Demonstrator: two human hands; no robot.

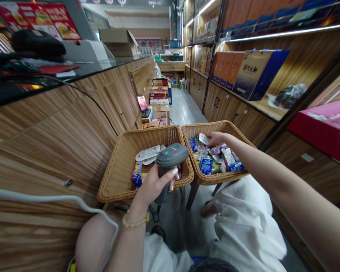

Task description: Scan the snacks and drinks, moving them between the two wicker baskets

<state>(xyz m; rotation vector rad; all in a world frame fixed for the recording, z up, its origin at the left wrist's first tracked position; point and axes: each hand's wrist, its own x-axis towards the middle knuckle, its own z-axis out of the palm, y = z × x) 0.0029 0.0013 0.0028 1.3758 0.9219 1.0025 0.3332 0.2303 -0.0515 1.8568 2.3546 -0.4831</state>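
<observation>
- left hand [150, 185] clenched round dark grey barcode scanner [171, 160], just over rim of left tan wicker basket [124, 158]
- right hand [217, 138] stretched out, narrow pinch on white paper slip [204, 139] above right tan wicker basket [206, 128]

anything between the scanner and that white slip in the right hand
Nothing visible: only the rims of the two wicker baskets run below the gap between the barcode scanner in the left hand and the white slip in the right hand.
</observation>
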